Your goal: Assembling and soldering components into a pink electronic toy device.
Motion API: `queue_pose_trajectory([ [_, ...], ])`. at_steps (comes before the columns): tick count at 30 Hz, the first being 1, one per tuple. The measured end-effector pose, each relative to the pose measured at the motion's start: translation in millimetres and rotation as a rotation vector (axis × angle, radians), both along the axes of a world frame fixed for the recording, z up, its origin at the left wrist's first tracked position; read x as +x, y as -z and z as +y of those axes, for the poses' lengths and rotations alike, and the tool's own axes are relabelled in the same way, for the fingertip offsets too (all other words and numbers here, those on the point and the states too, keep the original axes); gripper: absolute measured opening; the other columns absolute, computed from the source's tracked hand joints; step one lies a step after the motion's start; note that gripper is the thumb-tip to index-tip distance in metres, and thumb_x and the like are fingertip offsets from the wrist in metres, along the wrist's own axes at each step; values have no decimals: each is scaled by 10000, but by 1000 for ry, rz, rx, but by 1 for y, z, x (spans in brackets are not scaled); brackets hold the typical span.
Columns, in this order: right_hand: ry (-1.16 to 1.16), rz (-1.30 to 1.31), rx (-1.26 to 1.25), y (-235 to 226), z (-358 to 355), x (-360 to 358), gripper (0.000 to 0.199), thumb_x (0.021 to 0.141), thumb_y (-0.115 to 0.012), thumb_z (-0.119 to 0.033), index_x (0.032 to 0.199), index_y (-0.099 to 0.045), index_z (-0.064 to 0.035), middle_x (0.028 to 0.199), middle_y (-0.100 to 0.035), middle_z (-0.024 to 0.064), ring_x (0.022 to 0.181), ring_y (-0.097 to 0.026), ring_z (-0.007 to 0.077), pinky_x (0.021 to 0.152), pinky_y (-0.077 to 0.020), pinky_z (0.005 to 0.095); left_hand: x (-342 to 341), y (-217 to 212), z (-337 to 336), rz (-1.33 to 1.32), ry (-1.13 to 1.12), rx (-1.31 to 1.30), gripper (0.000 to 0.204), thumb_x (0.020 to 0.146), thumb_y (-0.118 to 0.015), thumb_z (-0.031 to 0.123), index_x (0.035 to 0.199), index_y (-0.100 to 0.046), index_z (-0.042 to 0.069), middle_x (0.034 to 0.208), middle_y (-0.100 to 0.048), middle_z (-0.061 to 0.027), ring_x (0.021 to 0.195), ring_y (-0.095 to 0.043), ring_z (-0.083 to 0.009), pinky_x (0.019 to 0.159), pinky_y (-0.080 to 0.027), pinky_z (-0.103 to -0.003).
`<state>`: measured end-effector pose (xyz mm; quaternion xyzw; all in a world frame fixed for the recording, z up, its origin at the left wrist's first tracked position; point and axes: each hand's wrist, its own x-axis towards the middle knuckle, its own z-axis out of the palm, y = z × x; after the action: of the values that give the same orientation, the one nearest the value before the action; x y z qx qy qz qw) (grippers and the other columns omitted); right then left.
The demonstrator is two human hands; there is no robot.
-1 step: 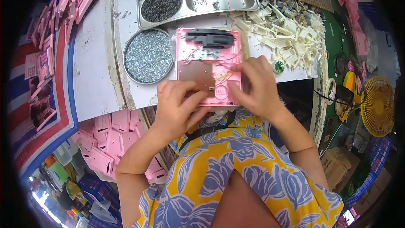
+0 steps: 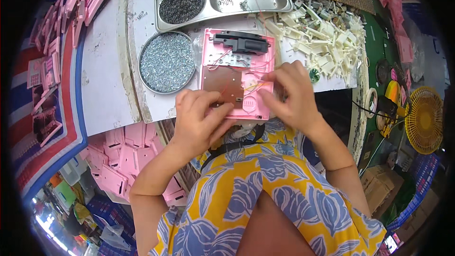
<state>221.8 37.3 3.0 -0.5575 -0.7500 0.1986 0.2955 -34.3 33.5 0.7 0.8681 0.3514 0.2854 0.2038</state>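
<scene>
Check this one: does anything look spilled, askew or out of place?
Slightly: small dark bits or marks dot the white tabletop left of the metal tray, too small to identify. The white plastic parts lie in a loose heap, no container visible. No damage stands out on the pink casing.

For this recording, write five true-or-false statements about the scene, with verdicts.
A black part lies beyond a brown board in the pink casing. True.
The brown board is on the casing's right. False: it is on the left.
Silvery metal pieces are left of the casing, off-white plastic parts right. True.
The silvery metal pieces lie loose. False: they fill a round dish.
The left hand is at the casing's left, the right hand at its right. True.
</scene>
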Motion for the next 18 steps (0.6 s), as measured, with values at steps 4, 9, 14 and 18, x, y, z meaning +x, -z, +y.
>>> queue_pose_trajectory([
  [4, 61, -19, 64, 3, 23, -1, 237, 763, -789, -270, 731, -660, -73, 709, -573, 87, 741, -522, 300, 704, -418, 418, 8, 19, -3, -74, 17, 17, 290, 692, -845, 141, 943, -701, 134, 1027, -598, -42, 817, -557, -230, 799, -392, -413],
  [9, -3, -44, 11, 2, 42, 2, 232, 765, -779, -232, 689, -640, -63, 686, -588, 79, 707, -547, 279, 656, -434, 408, 23, 19, -14, -78, -23, -10, 273, 714, -820, 109, 960, -704, 134, 970, -600, -30, 812, -567, -219, 787, -389, -402],
  [14, -43, 19, -152, -3, 43, 13, 185, 781, -743, -208, 720, -664, -51, 672, -585, 79, 674, -542, 250, 637, -438, 383, 16, 17, -14, -47, 1, -56, 286, 736, -805, 93, 1004, -712, 129, 910, -597, -22, 803, -569, -215, 799, -379, -387],
  [18, 51, 228, -266, -8, 32, 16, 102, 791, -737, -113, 790, -676, -31, 670, -582, 68, 651, -531, 192, 612, -431, 316, 17, 6, -9, -40, 11, -84, 318, 737, -804, 103, 1041, -712, 119, 909, -600, -19, 800, -569, -208, 804, -378, -382],
])
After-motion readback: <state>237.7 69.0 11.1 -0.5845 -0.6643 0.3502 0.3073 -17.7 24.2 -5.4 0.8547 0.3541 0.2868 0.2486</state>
